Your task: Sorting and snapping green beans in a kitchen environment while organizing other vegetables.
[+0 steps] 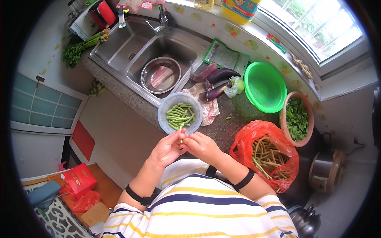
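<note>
Both hands meet at the near rim of a pale blue plastic colander (162, 114), which holds several green bean pieces (178, 114). Between the fingertips of my left hand (168, 145) and my right hand (204, 145) is one green bean (181, 141), pinched from both sides. Part of the bean is hidden by the fingers. To the right, a red plastic bag (242, 139) lies open with many long beans (268, 154) inside, mostly brownish with a few green. A small green bean piece (228, 118) lies on the dark stone counter (221, 131).
A double steel sink (119, 44) holds a metal bowl (144, 81) with raw pork (161, 76). Eggplants (221, 76) lie beside it. A green basket (265, 86) and a pinkish basket of leafy greens (296, 119) line the wall. Celery (80, 49) overhangs the left counter end.
</note>
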`<state>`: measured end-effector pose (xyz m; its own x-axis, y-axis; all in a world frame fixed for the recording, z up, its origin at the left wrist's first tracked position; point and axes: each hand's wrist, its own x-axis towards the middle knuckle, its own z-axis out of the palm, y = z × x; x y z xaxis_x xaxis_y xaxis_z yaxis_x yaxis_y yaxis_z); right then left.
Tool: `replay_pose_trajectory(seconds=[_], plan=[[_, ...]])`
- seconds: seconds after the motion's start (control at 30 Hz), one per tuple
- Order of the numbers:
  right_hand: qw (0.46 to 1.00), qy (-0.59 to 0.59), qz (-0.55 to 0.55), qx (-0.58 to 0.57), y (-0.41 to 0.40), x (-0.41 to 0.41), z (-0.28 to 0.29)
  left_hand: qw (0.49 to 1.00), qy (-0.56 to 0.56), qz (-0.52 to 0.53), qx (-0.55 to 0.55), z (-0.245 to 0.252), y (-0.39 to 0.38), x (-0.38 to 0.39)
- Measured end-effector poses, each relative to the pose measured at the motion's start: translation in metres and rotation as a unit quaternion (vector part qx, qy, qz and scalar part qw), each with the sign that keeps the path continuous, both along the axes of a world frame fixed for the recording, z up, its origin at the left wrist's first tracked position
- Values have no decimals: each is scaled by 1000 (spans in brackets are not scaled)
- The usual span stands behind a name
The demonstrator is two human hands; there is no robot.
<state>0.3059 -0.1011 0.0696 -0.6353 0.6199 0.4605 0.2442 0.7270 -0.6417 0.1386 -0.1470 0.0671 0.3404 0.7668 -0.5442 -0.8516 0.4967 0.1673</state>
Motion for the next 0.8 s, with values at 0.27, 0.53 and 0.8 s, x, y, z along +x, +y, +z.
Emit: replay_pose_trajectory(seconds=[0.27, 0.53, 0.8], plan=[[949, 109, 18, -295, 1, -4, 17, 961, 229, 74, 137, 27, 2, 10], [891, 176, 188, -374, -6, 2, 78, 847, 343, 320, 251, 72, 20, -38], [956, 75, -62, -278, 17, -21, 4, 808, 548, 33, 214, 47, 33, -27]])
